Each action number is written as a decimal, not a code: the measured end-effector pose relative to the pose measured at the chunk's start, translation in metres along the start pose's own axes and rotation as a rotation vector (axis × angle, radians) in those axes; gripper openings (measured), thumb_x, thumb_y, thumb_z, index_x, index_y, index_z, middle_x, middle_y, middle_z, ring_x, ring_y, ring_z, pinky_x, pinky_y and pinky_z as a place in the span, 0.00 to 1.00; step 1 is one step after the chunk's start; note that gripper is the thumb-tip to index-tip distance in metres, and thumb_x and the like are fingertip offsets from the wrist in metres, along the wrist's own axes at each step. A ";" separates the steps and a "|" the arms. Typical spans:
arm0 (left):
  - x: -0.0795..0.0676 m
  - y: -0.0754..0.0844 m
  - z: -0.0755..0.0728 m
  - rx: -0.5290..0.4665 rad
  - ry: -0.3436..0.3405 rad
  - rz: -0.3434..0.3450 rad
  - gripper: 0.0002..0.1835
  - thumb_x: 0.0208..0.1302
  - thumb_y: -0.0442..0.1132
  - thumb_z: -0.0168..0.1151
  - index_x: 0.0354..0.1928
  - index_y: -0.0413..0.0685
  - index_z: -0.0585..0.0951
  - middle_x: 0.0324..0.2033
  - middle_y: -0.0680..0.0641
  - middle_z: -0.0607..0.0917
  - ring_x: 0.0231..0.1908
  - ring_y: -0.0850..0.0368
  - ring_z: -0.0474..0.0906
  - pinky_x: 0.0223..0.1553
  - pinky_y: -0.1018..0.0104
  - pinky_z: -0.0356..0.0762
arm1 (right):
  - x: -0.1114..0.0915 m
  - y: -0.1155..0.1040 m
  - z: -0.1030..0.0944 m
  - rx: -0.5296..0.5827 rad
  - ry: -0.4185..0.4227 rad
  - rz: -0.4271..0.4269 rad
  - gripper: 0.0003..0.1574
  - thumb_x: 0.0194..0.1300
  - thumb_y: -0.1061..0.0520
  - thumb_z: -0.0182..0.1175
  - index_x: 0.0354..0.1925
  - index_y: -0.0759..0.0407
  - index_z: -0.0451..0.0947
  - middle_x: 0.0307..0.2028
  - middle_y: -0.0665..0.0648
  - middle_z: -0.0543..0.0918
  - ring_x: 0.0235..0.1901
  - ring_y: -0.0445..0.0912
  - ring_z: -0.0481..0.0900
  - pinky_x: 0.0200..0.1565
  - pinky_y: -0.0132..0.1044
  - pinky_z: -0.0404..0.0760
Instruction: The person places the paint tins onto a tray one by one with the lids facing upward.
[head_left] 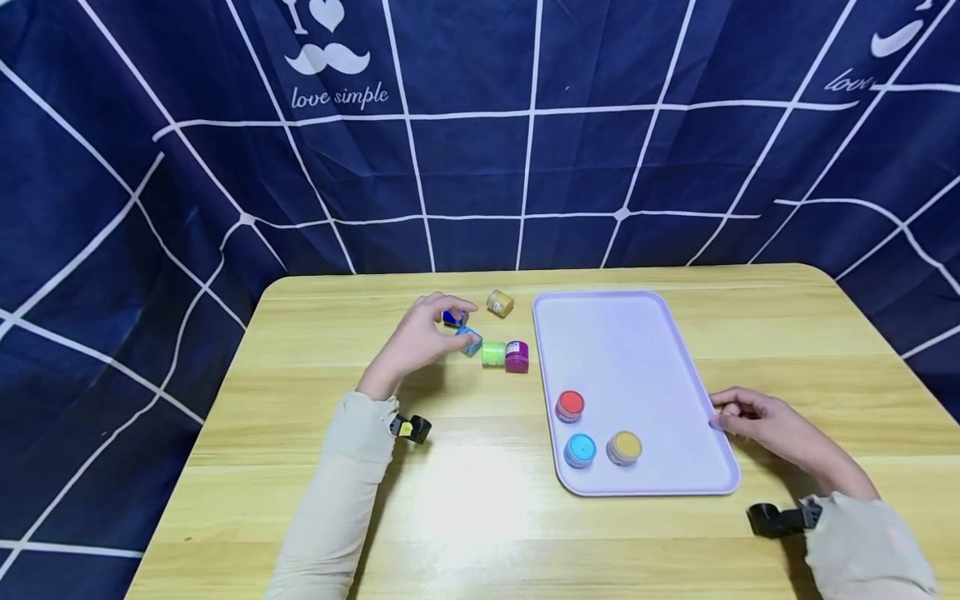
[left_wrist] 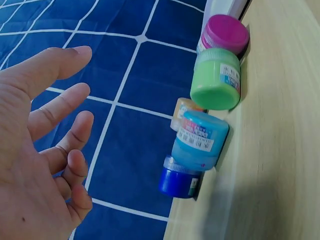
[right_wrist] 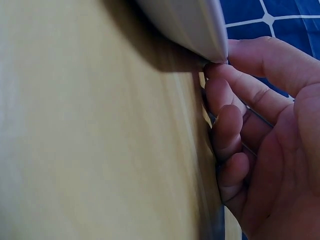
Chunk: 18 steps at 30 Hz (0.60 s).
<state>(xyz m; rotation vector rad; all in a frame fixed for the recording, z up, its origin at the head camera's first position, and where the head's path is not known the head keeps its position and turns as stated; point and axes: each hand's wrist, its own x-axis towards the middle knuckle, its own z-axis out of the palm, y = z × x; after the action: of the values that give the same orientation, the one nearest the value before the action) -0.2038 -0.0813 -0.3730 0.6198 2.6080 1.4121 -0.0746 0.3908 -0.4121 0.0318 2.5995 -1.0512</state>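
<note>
My left hand (head_left: 412, 337) hovers beside a small group of jars, its thumb and fingers spread apart. In the left wrist view a light blue jar (left_wrist: 200, 142) and a dark blue jar (left_wrist: 179, 181) lie near the hand, with a gap between them and the fingers. A green jar (head_left: 492, 354) lies against a purple jar (head_left: 517, 357); a yellow jar (head_left: 500, 303) lies behind them. At the right edge of a lilac tray (head_left: 622, 358), my right hand (head_left: 772, 427) pinches the rim, fingers partly curled beneath it in the right wrist view.
A red-lidded jar (head_left: 570, 405), a blue-lidded jar (head_left: 581, 450) and a yellow-lidded jar (head_left: 624, 447) stand upright in the tray's near left part. The wooden table (head_left: 300, 467) ends at a dark blue curtain (head_left: 480, 167) with white lines.
</note>
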 end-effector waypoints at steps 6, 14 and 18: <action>0.002 -0.007 -0.001 -0.020 -0.008 -0.016 0.22 0.55 0.40 0.72 0.53 0.45 0.81 0.43 0.41 0.79 0.50 0.40 0.70 0.49 0.60 0.62 | -0.001 0.001 0.000 0.005 0.016 -0.024 0.24 0.70 0.52 0.56 0.56 0.68 0.72 0.32 0.46 0.74 0.30 0.36 0.68 0.31 0.31 0.68; 0.006 -0.015 -0.002 -0.024 -0.040 -0.016 0.22 0.55 0.38 0.71 0.53 0.43 0.81 0.41 0.40 0.79 0.45 0.38 0.69 0.43 0.62 0.61 | 0.000 0.004 0.001 0.016 0.023 -0.047 0.23 0.70 0.53 0.55 0.56 0.69 0.72 0.32 0.46 0.74 0.30 0.36 0.68 0.31 0.30 0.69; 0.005 -0.021 -0.003 -0.006 -0.066 -0.023 0.23 0.55 0.38 0.70 0.54 0.42 0.80 0.40 0.41 0.79 0.36 0.47 0.67 0.36 0.65 0.62 | 0.001 0.006 0.002 0.022 0.035 -0.058 0.22 0.70 0.54 0.56 0.55 0.68 0.72 0.31 0.44 0.74 0.29 0.36 0.69 0.30 0.31 0.68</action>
<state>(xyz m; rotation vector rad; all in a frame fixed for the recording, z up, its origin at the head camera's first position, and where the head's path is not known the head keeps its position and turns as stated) -0.2159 -0.0914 -0.3884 0.6225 2.5512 1.3676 -0.0742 0.3937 -0.4184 -0.0208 2.6347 -1.1085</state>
